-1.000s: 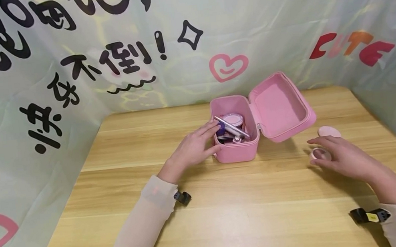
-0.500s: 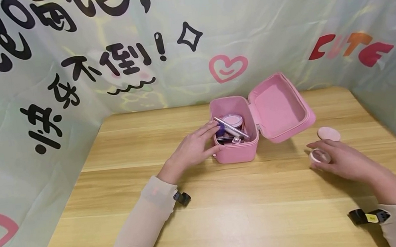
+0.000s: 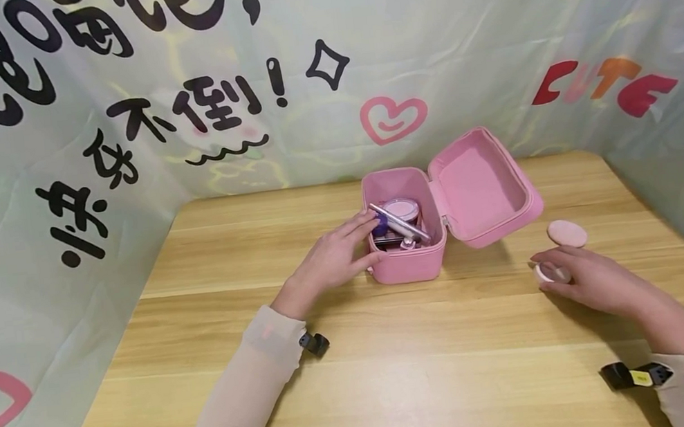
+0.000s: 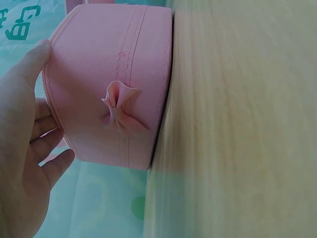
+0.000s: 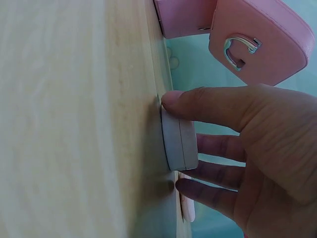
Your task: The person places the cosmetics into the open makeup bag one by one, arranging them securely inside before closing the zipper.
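A pink cosmetic case stands with its lid swung out to the right. My left hand rests at its left rim, fingers mostly straight; in the left wrist view its thumb is at the zipped edge. Inside lie a silvery tube, a round pink-topped container and a dark purple item. On the right, my right hand pinches a round compact between thumb and fingers, close over the table. Behind that hand lies a flat pink disc.
The wooden table runs up to a printed cloth backdrop. On the case's outer wall is a pink bow. A metal-ended handle shows on the lid's outside.
My right hand has lowered slightly, its fingers coming in over the compact, and more of the pink disc behind shows. My left hand stays at the case's rim.
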Demonstrator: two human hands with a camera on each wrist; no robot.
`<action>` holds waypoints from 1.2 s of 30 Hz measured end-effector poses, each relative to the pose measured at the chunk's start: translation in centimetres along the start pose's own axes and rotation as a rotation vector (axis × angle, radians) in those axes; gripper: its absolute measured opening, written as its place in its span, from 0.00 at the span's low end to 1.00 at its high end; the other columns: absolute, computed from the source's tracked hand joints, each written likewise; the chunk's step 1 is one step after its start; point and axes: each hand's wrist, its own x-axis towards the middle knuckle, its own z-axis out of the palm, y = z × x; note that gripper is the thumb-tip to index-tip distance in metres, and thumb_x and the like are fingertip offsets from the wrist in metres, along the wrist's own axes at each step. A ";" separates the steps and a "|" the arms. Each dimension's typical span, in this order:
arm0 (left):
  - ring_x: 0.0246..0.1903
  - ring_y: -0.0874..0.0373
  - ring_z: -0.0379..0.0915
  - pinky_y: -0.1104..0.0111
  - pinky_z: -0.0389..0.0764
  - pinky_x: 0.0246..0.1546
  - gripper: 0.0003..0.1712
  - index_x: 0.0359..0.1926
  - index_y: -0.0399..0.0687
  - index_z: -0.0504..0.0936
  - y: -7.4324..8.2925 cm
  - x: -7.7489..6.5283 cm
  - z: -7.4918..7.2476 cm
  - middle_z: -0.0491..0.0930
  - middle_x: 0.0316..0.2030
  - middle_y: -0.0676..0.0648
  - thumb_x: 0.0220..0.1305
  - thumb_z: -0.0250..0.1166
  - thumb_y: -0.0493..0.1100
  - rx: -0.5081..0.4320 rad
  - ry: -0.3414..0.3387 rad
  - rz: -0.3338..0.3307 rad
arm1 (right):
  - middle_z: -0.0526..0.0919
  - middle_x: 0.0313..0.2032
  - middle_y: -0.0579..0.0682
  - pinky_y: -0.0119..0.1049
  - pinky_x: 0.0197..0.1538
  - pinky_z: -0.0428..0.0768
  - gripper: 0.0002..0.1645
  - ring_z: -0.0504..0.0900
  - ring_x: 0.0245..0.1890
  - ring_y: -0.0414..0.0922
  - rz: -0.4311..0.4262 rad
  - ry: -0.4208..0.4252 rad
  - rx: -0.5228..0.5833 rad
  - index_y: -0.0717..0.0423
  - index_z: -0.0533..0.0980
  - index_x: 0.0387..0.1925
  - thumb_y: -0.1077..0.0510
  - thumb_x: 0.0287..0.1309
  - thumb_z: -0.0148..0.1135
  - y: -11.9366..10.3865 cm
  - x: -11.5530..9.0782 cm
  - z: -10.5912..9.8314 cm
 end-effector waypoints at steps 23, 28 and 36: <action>0.71 0.51 0.53 0.52 0.63 0.67 0.42 0.73 0.48 0.63 0.2 -0.1 -0.2 0.57 0.73 0.45 0.67 0.57 0.66 -0.016 -0.020 -0.034 | 0.80 0.43 0.53 0.53 0.41 0.78 0.23 0.80 0.41 0.50 -0.074 0.116 -0.029 0.58 0.78 0.48 0.60 0.49 0.74 -1.1 0.4 -0.3; 0.71 0.52 0.53 0.52 0.63 0.67 0.42 0.72 0.48 0.64 0.2 -0.1 -0.2 0.57 0.73 0.46 0.67 0.58 0.65 -0.019 -0.012 -0.030 | 0.80 0.43 0.51 0.51 0.41 0.78 0.26 0.80 0.40 0.49 -0.152 0.154 -0.046 0.57 0.78 0.47 0.61 0.43 0.77 -1.8 0.7 -0.5; 0.72 0.52 0.52 0.54 0.62 0.68 0.42 0.73 0.48 0.63 0.2 0.1 -0.1 0.57 0.73 0.47 0.67 0.57 0.66 -0.009 -0.022 -0.035 | 0.80 0.44 0.50 0.51 0.41 0.80 0.28 0.80 0.42 0.50 -0.246 0.182 -0.045 0.56 0.78 0.48 0.60 0.41 0.77 -4.0 1.3 -1.2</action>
